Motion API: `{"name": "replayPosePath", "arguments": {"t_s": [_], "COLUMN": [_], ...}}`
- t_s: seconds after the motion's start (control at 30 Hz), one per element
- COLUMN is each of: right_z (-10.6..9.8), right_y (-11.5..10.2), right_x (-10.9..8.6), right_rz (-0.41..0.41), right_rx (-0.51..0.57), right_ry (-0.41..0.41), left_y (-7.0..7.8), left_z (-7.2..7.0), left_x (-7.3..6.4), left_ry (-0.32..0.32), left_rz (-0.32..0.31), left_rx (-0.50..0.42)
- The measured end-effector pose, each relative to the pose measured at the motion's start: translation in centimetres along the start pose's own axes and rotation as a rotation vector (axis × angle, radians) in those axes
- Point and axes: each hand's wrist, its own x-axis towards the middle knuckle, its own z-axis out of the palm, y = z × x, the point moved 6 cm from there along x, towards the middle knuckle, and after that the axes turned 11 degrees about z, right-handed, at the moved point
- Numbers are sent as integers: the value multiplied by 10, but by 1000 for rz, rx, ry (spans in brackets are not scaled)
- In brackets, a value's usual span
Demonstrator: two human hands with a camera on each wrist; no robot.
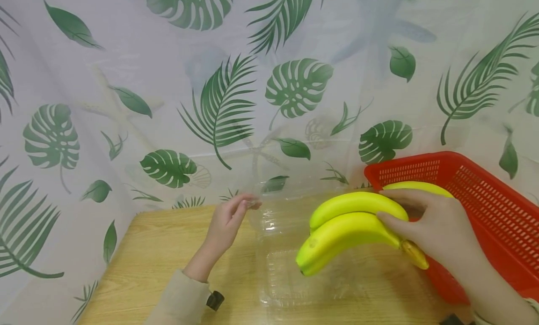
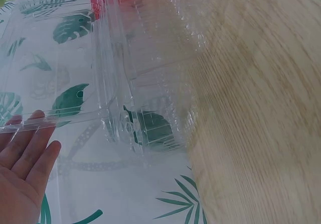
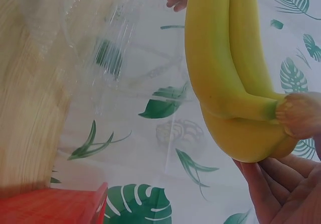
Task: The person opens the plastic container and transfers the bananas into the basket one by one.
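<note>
My right hand (image 1: 438, 222) grips a bunch of yellow bananas (image 1: 353, 236) near its stem end and holds it above a clear plastic clamshell container (image 1: 294, 278). In the right wrist view, the bananas (image 3: 215, 58) hang together from one brown stem, with fingers beneath them. The container stands with its lid raised. At the lid's left edge, my left hand (image 1: 227, 217) pinches the thin plastic rim. Several fingers of that hand show against the lid (image 2: 75, 116) in the left wrist view; its thumb is hidden there.
A red perforated plastic basket (image 1: 476, 175) stands at the right, with another banana (image 1: 421, 188) partly visible in it behind my right hand. The wooden table (image 1: 168, 250) meets a leaf-patterned white cloth (image 1: 252, 105) at the back and left.
</note>
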Motion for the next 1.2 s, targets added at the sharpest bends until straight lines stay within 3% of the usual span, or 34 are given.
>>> {"name": "replayPosePath", "arguments": {"t_s": [0.17, 0.8, 1.03, 1.2], "right_z": [-8, -29, -38, -46], "right_y": [8, 41, 56, 69], "right_x": [0, 10, 15, 21], "right_rz": [33, 238, 293, 277], "right_rx": [-14, 14, 25, 39], "right_ry": [30, 28, 31, 84], "left_y": [27, 30, 30, 29], "left_z": [-4, -6, -6, -5], "left_x": [6, 7, 6, 6], "left_ry": [-4, 3, 0, 4], "left_rz": [-17, -9, -4, 7], "left_rx": [-1, 7, 21, 16]}}
